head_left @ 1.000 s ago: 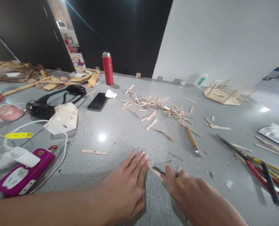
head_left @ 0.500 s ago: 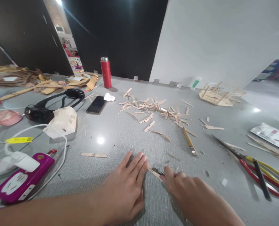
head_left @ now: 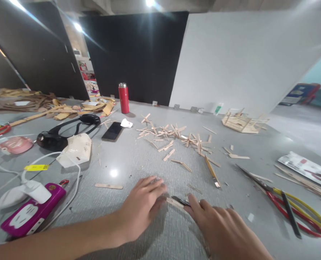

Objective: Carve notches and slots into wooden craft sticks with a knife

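Observation:
My right hand (head_left: 217, 222) is closed round a craft knife (head_left: 180, 200), its dark blade pointing left and most of the handle hidden in my palm. Under the blade is a flat wooden craft stick (head_left: 173, 202) with a small rectangular mark near its left end. My left hand (head_left: 145, 200) grips that end between thumb and fingers, with the fingertips bent over it. The stick's right end disappears beneath my right hand. Another craft stick (head_left: 108, 186) lies flat to the left of my left hand.
Ahead lies a pile of cut craft sticks (head_left: 171, 133), with a yellow-handled cutter (head_left: 212, 172) nearer me. Scissors (head_left: 278, 196) lie right; a wooden stick frame (head_left: 243, 121) stands behind. Left are a phone (head_left: 113, 131), black headset (head_left: 53, 139) and purple power strip (head_left: 33, 210). A red bottle (head_left: 124, 98) stands behind.
The view has tilted up. My left hand has gone from lying flatter with its fingers over the stick to a raised pinch on its end. The knife stays at the stick.

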{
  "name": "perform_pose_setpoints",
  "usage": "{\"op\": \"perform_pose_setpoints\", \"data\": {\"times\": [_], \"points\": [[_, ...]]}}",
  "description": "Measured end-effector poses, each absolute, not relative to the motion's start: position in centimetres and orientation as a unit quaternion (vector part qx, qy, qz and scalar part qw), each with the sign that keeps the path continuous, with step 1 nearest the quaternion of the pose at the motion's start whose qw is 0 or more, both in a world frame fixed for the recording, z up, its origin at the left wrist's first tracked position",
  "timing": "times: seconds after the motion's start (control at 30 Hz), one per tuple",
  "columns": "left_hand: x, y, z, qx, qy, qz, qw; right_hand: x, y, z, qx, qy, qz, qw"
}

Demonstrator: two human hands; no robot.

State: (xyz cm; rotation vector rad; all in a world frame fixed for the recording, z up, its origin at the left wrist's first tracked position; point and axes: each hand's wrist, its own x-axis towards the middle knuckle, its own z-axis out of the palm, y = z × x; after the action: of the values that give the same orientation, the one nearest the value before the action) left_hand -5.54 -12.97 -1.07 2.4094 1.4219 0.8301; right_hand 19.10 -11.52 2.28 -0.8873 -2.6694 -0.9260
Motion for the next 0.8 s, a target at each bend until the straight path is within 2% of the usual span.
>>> {"op": "perform_pose_setpoints", "data": {"times": [0.17, 0.33, 0.43, 0.53, 0.63, 0.73, 0.8], "points": [[-5.5, -12.6, 0.1, 0.797, 0.484, 0.309, 0.185, 18.8, -11.0, 3.9, -0.343, -0.899, -0.243, 0.125], [-5.3, -12.3, 0.0, 0.761, 0.495, 0.32, 0.271, 18.7, -9.5, 4.3, -0.462, -0.869, 0.045, 0.172], [-5.4, -12.7, 1.0, 0.743, 0.513, 0.319, 0.288, 17.9, -9.0, 4.9, -0.47, -0.857, 0.112, 0.179], [-5.4, -13.8, 3.8, 0.719, 0.513, 0.317, 0.346, 16.7, -9.7, 6.8, -0.467, -0.845, 0.174, 0.193], [-5.1, -15.0, 7.5, 0.626, 0.473, 0.349, 0.512, 15.6, -11.5, 9.9, -0.485, -0.756, 0.373, 0.233], [-5.0, -15.7, 10.6, 0.6, 0.44, 0.374, 0.554, 15.0, -13.4, 12.9, -0.494, -0.691, 0.442, 0.289], [-5.0, -16.1, 12.0, 0.596, 0.426, 0.412, 0.542, 15.0, -14.2, 14.1, -0.499, -0.67, 0.456, 0.307]]}}
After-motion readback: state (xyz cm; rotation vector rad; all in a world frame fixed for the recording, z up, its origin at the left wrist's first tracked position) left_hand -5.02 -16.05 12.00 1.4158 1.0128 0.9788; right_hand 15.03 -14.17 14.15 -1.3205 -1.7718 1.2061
